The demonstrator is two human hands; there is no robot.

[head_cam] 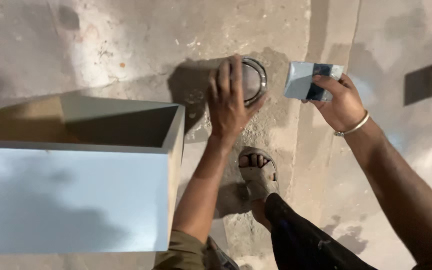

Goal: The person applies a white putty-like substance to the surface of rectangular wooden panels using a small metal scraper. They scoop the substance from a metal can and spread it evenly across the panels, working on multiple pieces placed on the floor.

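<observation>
The left hand (230, 97) is reaching down with fingers spread, pressing flat on a round metal tin (253, 80) sitting on the gritty concrete floor (126, 45). Just right of the tin, the right hand (341, 102) is pinching a folded, grey-blue sheet of sandpaper (310, 81), wrist bent upward.

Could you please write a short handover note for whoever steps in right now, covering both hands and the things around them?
Left hand: palm down on the round metal-rimmed tin, which sits on the dusty concrete floor.
Right hand: holds a folded grey sheet with a dark patch, lifted clear of the floor.
Pale open box stands to the left, untouched.
Sandalled foot just below the tin.
Whether the tin is open cannot be seen.
</observation>
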